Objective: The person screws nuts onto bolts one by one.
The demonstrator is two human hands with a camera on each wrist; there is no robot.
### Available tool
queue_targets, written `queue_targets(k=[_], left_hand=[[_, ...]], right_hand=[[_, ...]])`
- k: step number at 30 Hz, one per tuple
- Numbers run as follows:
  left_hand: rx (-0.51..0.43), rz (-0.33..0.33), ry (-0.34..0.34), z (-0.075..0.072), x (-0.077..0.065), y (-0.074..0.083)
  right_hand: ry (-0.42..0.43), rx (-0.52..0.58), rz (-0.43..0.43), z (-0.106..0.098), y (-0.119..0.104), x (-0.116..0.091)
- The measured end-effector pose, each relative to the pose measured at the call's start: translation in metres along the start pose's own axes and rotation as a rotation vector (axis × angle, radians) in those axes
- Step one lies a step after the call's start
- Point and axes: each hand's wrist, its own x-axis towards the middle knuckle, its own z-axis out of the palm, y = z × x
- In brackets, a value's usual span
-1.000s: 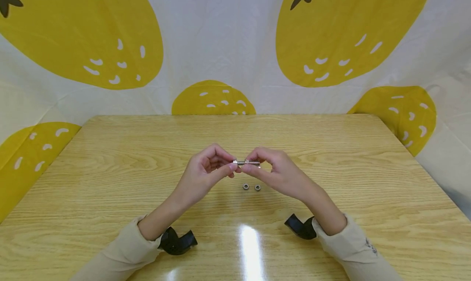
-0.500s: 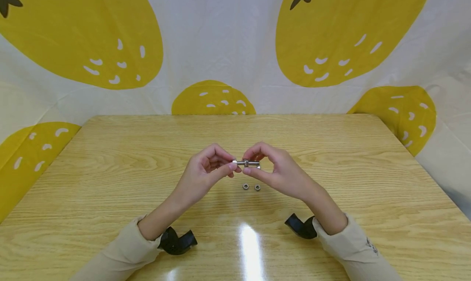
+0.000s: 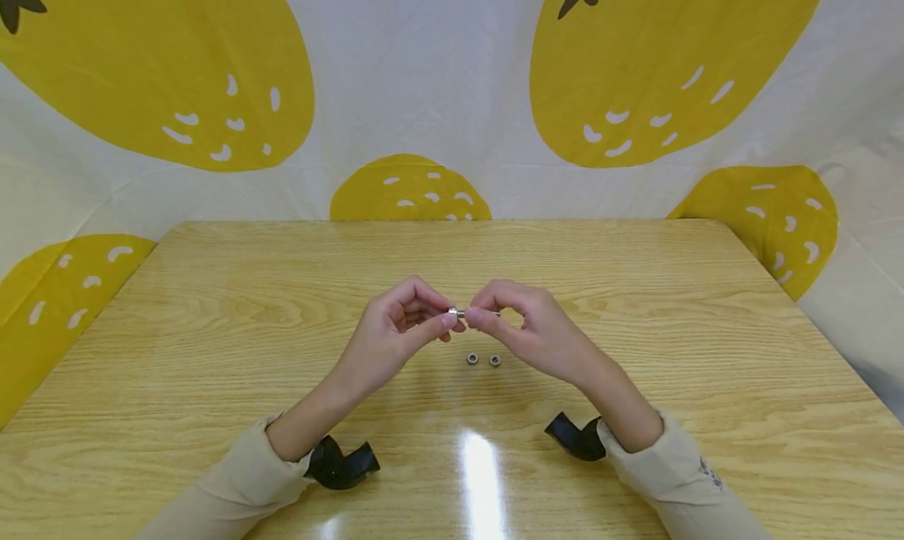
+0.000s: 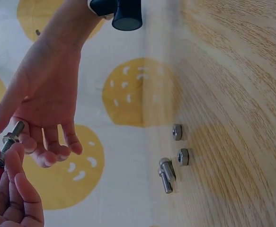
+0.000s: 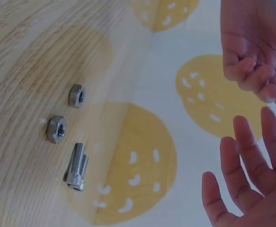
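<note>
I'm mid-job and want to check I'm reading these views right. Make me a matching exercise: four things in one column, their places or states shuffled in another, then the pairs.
Column one
1. Left hand
2. Threaded nut
3. Loose nuts
4. Loose bolts

Column two
A. On the table, with a gap between them
B. Pinching the held bolt at its head end
C. On the table, overlapping each other in the right wrist view
D. Partway along the held bolt

Pairs: 1-B, 2-D, 3-A, 4-C
</note>
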Motion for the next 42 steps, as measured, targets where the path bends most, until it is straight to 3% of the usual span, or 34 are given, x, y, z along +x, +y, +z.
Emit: queue_targets(k=[3,10,17,30,36,42], left_hand=[[0.007,-0.005,0.007,0.0001,0.0,0.0],[0.008,-0.023,0.02,0.0003,0.0004,-0.0003],[0.011,-0.023,0.022,0.0001,0.0003,-0.0001],[0.0,-0.008,0.005,-0.0002,-0.0001,0.0],[0.01,-0.011,0.014,-0.0002,-0.0002,0.0002],[0.016,-0.019,0.023,0.0005,-0.0003,0.0007]], right_hand=[[0.008,-0.005,0.007,-0.0009,0.0006,0.0001],[0.036,0.007,-0.096,-0.0013,0.0002,0.0006],[0.038,0.012,-0.14,-0.0014,-0.0001,0.0008],[0.027,-0.001,-0.081,0.0004,0.003,0.0009],[0.014,-0.019,-0.004,-0.001,0.0008,-0.0011],[0.03,-0.009,-0.068,-0.001,-0.001,-0.0005]])
